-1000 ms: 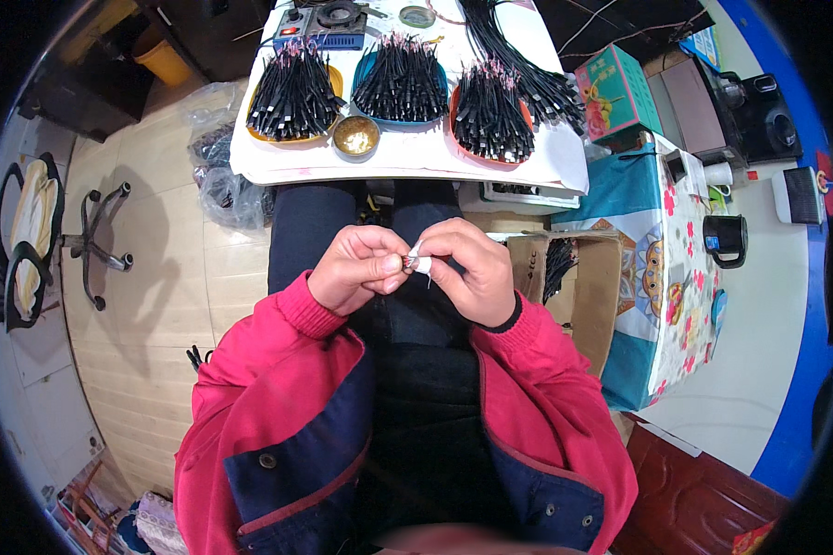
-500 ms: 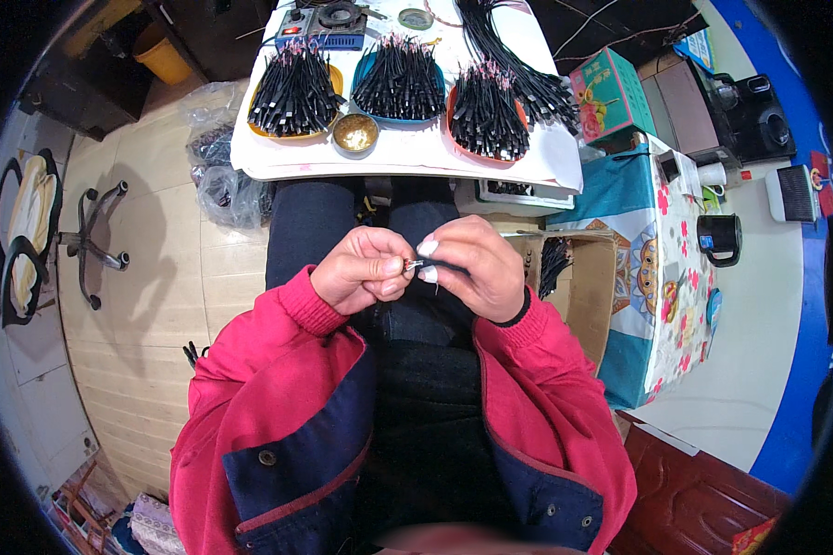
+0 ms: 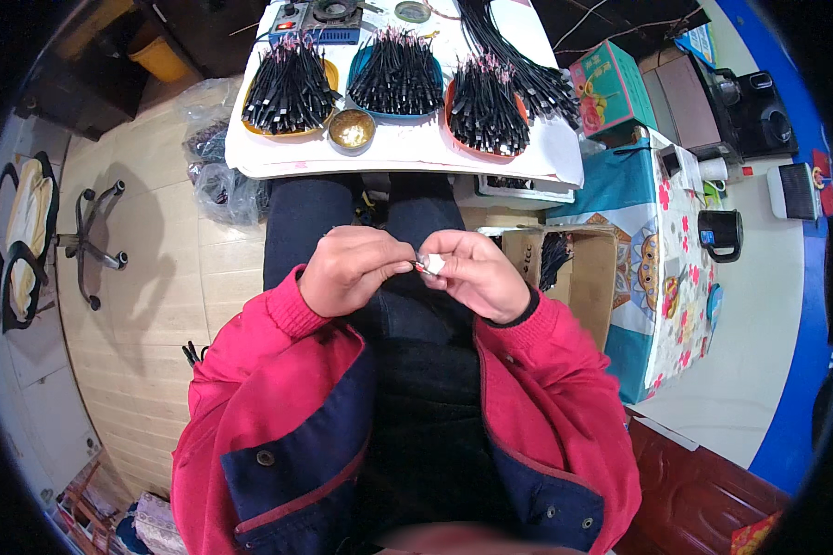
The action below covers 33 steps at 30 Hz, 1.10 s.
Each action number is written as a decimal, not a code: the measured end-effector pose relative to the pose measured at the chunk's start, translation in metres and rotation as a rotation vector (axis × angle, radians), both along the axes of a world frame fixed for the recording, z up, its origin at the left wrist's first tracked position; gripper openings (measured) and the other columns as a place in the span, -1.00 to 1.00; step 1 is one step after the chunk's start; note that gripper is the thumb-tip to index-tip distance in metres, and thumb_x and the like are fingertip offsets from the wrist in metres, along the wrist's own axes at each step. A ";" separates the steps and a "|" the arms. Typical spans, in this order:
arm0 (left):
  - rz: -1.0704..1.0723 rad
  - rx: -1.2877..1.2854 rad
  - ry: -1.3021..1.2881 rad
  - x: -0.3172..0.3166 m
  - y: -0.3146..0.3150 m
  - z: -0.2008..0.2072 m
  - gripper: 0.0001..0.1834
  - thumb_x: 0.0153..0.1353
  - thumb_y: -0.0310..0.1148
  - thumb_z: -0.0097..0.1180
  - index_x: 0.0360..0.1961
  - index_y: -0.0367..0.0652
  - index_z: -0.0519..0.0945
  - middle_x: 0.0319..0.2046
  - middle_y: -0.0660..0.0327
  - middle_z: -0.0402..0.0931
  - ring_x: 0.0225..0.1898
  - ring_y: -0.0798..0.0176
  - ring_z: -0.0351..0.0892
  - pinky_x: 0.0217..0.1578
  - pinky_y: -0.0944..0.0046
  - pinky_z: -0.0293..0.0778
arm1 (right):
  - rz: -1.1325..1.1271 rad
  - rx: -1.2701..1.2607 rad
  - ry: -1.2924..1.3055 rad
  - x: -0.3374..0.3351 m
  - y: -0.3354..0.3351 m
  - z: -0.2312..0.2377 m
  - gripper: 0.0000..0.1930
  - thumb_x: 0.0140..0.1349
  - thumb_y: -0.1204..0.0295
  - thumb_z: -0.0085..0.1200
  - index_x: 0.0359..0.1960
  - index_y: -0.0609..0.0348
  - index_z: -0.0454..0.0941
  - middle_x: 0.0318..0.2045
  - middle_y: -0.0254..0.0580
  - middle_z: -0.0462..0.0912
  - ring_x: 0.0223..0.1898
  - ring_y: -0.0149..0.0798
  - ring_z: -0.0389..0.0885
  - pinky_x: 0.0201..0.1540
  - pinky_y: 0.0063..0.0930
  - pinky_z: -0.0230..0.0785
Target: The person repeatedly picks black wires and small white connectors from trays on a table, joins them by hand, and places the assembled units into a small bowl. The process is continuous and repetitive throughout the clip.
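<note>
My left hand (image 3: 350, 268) and my right hand (image 3: 477, 273) meet above my lap, fingertips pinched together on one small white and red piece (image 3: 428, 265). Most of that piece is hidden by my fingers. Both red sleeves come up from the lower edge. In front of my knees stands a white table (image 3: 416, 153) with three flat dishes heaped with bundles of short black cables (image 3: 398, 69). A small brass bowl (image 3: 352, 129) sits near the table's front edge.
A soldering station (image 3: 319, 18) stands at the table's back. An open cardboard box (image 3: 574, 268) with black cables is at my right, beside a patterned cloth-covered table (image 3: 666, 250) with a black mug (image 3: 720, 233). A swivel chair base (image 3: 88, 245) is at left.
Both hands stay pinched together on the small piece over my lap. My right fingers have shifted slightly around it. Nothing on the table has moved.
</note>
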<state>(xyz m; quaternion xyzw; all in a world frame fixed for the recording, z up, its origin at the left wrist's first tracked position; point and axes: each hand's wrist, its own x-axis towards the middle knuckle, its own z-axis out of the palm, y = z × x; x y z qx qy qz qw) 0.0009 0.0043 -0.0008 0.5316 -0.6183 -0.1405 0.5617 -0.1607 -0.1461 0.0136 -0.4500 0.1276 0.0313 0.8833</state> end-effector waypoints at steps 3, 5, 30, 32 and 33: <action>0.032 0.012 -0.029 0.000 -0.001 0.004 -0.90 0.11 -0.54 0.25 -0.32 -0.28 0.63 -0.50 0.10 0.58 -0.49 0.13 0.61 -0.45 0.27 0.49 | -0.007 0.034 0.048 0.000 -0.002 -0.001 -0.85 0.33 0.50 0.05 -0.12 0.29 0.50 -0.34 -0.35 0.54 -0.33 -0.53 0.47 -0.24 -0.68 0.33; -0.011 0.105 0.201 -0.001 0.002 0.005 -0.91 0.14 -0.54 0.23 -0.30 -0.30 0.64 -0.50 0.12 0.59 -0.50 0.22 0.61 -0.46 0.32 0.48 | -0.138 -0.427 0.001 -0.003 0.001 0.004 -0.85 0.31 0.52 0.07 -0.12 0.30 0.50 -0.31 -0.36 0.56 -0.31 -0.53 0.48 -0.23 -0.66 0.36; -0.612 0.275 1.571 -0.020 0.004 -0.013 -0.84 0.27 -0.49 0.13 -0.18 -0.37 0.61 -0.44 0.17 0.53 -0.52 0.47 0.37 -0.54 0.49 0.22 | -0.314 -1.147 -0.611 0.010 -0.003 0.013 -0.79 -0.02 0.65 0.23 -0.30 0.21 0.61 -0.39 -0.18 0.60 -0.35 -0.15 0.56 -0.26 -0.38 0.40; -0.640 0.299 1.647 -0.020 0.004 -0.014 -0.83 0.29 -0.47 0.12 -0.17 -0.35 0.60 -0.48 0.17 0.50 -0.59 0.49 0.27 -0.57 0.47 0.14 | -0.313 -1.172 -0.663 0.014 -0.003 0.013 -0.79 -0.02 0.65 0.24 -0.29 0.21 0.61 -0.38 -0.17 0.60 -0.36 -0.15 0.57 -0.28 -0.37 0.40; -0.669 0.310 1.673 -0.020 0.004 -0.015 -0.83 0.29 -0.46 0.12 -0.17 -0.35 0.60 -0.49 0.17 0.49 -0.60 0.50 0.25 -0.57 0.47 0.13 | -0.318 -1.180 -0.689 0.015 -0.003 0.013 -0.79 -0.02 0.65 0.24 -0.29 0.21 0.61 -0.38 -0.17 0.60 -0.37 -0.15 0.57 -0.29 -0.37 0.41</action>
